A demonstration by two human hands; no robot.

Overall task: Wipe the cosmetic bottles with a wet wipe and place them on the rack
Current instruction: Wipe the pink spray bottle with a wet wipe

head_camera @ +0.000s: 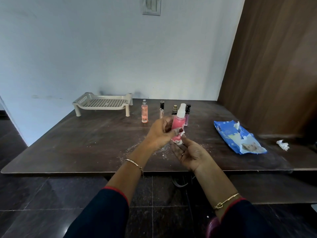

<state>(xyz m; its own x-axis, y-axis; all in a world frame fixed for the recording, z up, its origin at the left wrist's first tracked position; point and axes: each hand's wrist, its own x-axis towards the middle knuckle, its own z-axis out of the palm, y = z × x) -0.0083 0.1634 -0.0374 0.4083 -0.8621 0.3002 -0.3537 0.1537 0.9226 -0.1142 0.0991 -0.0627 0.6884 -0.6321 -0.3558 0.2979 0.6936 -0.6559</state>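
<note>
At the upper left of the table (85, 143) we see the rack (103, 103), standing against the wall with nothing on it. To its right stand a peach bottle (144, 111), a black-capped tube (161, 109) and a small perfume (175, 110), all upright in a loose row.

In the middle of the frame our left hand (159, 133) grasps the pink bottle (179, 120), fingers curled round its lower body, holding it upright above the table with its white cap on top. The wipe (178, 142) is bunched round the bottle's base. Just below and right, our right hand (190, 153) lies palm up, its fingers holding the wipe against the bottle. A purple gloss (187, 114) stands just behind the pink bottle.

Farther right a blue wipe pack (238, 136) lies flat, and near the right edge sits a crumpled white wad (283, 145).
</note>
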